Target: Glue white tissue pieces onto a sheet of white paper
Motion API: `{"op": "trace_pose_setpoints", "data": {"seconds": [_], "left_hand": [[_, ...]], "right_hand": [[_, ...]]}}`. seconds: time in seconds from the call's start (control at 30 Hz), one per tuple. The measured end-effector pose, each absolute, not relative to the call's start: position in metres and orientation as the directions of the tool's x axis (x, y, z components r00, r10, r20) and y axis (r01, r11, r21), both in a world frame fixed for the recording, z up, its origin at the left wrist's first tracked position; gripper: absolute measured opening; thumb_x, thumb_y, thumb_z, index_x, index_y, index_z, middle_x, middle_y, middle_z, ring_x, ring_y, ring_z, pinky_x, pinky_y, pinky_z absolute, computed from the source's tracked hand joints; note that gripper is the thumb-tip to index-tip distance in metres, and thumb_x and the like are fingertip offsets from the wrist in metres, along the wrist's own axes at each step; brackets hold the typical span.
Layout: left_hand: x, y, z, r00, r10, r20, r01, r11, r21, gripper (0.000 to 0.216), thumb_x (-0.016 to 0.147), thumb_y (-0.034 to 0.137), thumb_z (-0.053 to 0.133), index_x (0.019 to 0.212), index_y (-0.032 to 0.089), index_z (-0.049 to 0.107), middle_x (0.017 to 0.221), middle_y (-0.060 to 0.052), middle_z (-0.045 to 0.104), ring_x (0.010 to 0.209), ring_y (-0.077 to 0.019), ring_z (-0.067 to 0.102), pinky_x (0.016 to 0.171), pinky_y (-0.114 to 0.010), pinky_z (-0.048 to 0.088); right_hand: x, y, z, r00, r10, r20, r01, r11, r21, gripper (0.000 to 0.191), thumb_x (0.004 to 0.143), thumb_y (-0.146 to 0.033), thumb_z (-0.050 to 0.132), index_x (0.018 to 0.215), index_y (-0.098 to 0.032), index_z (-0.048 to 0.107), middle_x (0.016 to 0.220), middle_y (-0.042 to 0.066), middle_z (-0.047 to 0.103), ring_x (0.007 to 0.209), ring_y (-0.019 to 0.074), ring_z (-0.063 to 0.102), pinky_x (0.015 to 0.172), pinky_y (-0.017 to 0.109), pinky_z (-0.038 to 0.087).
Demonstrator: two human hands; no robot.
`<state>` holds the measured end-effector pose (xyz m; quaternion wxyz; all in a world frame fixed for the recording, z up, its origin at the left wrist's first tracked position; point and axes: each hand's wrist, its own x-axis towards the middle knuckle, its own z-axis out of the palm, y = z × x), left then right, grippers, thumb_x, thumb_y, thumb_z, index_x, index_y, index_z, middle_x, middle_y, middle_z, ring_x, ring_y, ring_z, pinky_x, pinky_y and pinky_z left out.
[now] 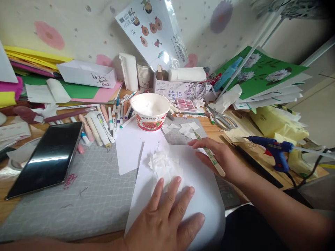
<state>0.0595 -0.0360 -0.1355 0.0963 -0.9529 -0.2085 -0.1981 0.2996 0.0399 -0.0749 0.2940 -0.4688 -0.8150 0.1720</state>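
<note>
My left hand point(167, 216) lies flat and open on a white sheet of paper point(201, 181), its fingertips pressing the near edge of a crumpled white tissue-paper flower point(163, 164). My right hand point(220, 157) rests on the sheet's right side, closed on a thin pen-like stick point(209, 155) that points up and left. Small white paper scraps point(187, 128) lie beyond the sheet, by a red and white paper bowl point(150, 111).
A grey cutting mat point(86, 195) covers the desk. A dark phone or tablet point(45, 158) lies at left beside several pens and markers point(102, 125). Scissors point(222, 120) and a blue glue gun point(274, 150) are at right. Paper stacks line the back.
</note>
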Motion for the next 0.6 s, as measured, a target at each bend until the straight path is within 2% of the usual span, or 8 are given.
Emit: {"op": "trace_pose_setpoints", "data": {"seconds": [0.07,0.13,0.17,0.27,0.37,0.43,0.6], "left_hand": [[0.060,-0.034,-0.125,0.825,0.359,0.436,0.452,-0.883,-0.126,0.037,0.094,0.043,0.050,0.129,0.033,0.054,0.132,-0.010,0.063,0.122,-0.0352,0.057,0.104,-0.051,0.037],[0.060,-0.030,-0.110,0.832,0.398,0.387,0.467,-0.879,-0.099,0.035,0.095,0.036,0.050,0.129,0.029,0.054,0.133,-0.010,0.062,0.126,-0.0299,0.055,0.101,-0.039,0.043],[0.059,-0.028,-0.104,0.819,0.414,0.396,0.480,-0.874,-0.079,0.035,0.095,0.034,0.049,0.129,0.028,0.054,0.133,-0.011,0.062,0.127,-0.0293,0.054,0.099,-0.036,0.046],[0.058,-0.022,-0.094,0.814,0.431,0.389,0.479,-0.877,-0.032,0.034,0.096,0.031,0.042,0.127,0.022,0.055,0.129,-0.016,0.064,0.124,-0.0318,0.057,0.093,-0.037,0.053],[0.058,-0.018,-0.096,0.819,0.450,0.356,0.469,-0.882,0.036,0.035,0.095,0.020,0.037,0.124,0.017,0.056,0.124,-0.018,0.066,0.116,-0.0323,0.062,0.087,-0.038,0.058],[0.059,-0.015,-0.098,0.805,0.449,0.388,0.451,-0.888,0.093,0.034,0.094,0.016,0.036,0.119,0.015,0.060,0.122,-0.017,0.068,0.114,-0.0318,0.064,0.088,-0.039,0.058],[0.059,-0.007,-0.096,0.768,0.464,0.441,0.410,-0.886,0.219,0.026,0.094,0.015,0.043,0.101,0.014,0.068,0.115,-0.012,0.072,0.113,-0.0284,0.065,0.095,-0.038,0.055]], "right_hand": [[0.288,0.051,-0.075,-0.424,0.849,0.316,0.636,0.527,-0.564,0.011,0.090,-0.016,0.056,0.100,-0.020,0.057,0.109,0.008,0.069,0.098,0.0191,0.067,0.086,0.034,0.052],[0.276,0.062,-0.076,-0.478,0.824,0.304,0.618,0.562,-0.550,0.012,0.088,-0.015,0.055,0.100,-0.018,0.057,0.108,0.010,0.069,0.099,0.0214,0.065,0.086,0.036,0.051],[0.270,0.068,-0.077,-0.500,0.815,0.291,0.620,0.572,-0.537,0.012,0.088,-0.015,0.055,0.100,-0.018,0.057,0.107,0.011,0.069,0.099,0.0225,0.064,0.086,0.037,0.051],[0.257,0.081,-0.081,-0.547,0.804,0.234,0.644,0.583,-0.496,0.012,0.086,-0.018,0.059,0.098,-0.017,0.057,0.102,0.011,0.068,0.096,0.0239,0.062,0.084,0.039,0.050],[0.250,0.088,-0.085,-0.569,0.797,0.202,0.658,0.588,-0.471,0.010,0.084,-0.019,0.062,0.093,-0.018,0.058,0.093,0.008,0.067,0.089,0.0217,0.059,0.080,0.036,0.048],[0.247,0.091,-0.088,-0.556,0.801,0.225,0.653,0.587,-0.478,0.005,0.084,-0.015,0.059,0.087,-0.019,0.057,0.084,0.005,0.064,0.080,0.0187,0.057,0.074,0.032,0.046],[0.245,0.094,-0.097,-0.510,0.806,0.301,0.619,0.587,-0.522,0.015,0.079,-0.006,0.054,0.074,-0.020,0.053,0.070,-0.001,0.056,0.067,0.0132,0.052,0.064,0.025,0.041]]}}
